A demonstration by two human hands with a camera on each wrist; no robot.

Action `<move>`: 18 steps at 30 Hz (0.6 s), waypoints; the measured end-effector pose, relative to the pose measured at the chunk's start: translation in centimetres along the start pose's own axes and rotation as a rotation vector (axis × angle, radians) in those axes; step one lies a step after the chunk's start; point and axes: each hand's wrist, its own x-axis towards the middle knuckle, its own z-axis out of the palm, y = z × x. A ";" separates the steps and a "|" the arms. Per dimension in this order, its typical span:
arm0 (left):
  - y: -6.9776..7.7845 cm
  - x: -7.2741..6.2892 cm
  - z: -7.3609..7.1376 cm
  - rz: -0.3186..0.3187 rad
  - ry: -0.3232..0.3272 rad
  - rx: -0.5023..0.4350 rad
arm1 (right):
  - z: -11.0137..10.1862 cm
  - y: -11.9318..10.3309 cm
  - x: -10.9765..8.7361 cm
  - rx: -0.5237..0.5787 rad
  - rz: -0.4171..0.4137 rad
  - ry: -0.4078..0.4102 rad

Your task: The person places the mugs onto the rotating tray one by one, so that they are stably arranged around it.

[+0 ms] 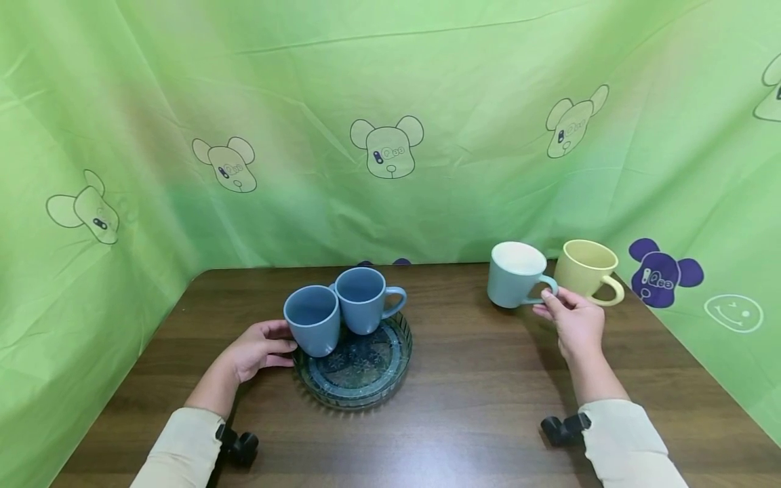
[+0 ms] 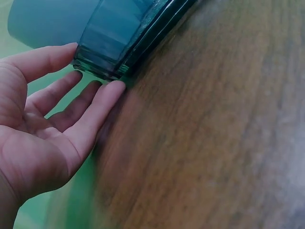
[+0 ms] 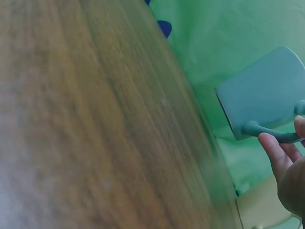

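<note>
- Overall, head view: two blue mugs (image 1: pixel 313 329) stand on a glass dish (image 1: pixel 360 379); the left hand (image 1: pixel 261 351) touches its edge; the right hand (image 1: pixel 578 324) pinches the handle (image 1: pixel 552 280) of a teal mug (image 1: pixel 509 281) beside a yellow mug (image 1: pixel 579 274).
- Left wrist: fingers (image 2: pixel 45 61) loosely spread against the dish.
- Right wrist: fingertips (image 3: pixel 269 141) on the handle.

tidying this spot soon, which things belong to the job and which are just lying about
Likely the job:
teal mug, handle pinched by right hand
glass dish, left hand at its edge
blue mugs on the dish

Likely just there:
yellow mug, not held
green cloth behind
</note>
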 end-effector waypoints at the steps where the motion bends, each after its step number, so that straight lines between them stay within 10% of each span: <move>1: 0.0 0.0 0.0 0.000 -0.004 0.001 | 0.0 0.0 -0.1 -0.003 0.001 -0.007; 18: 0.2 -0.3 0.4 0.011 -0.020 -0.003 | 0.7 -0.6 -1.5 0.011 -0.026 -0.107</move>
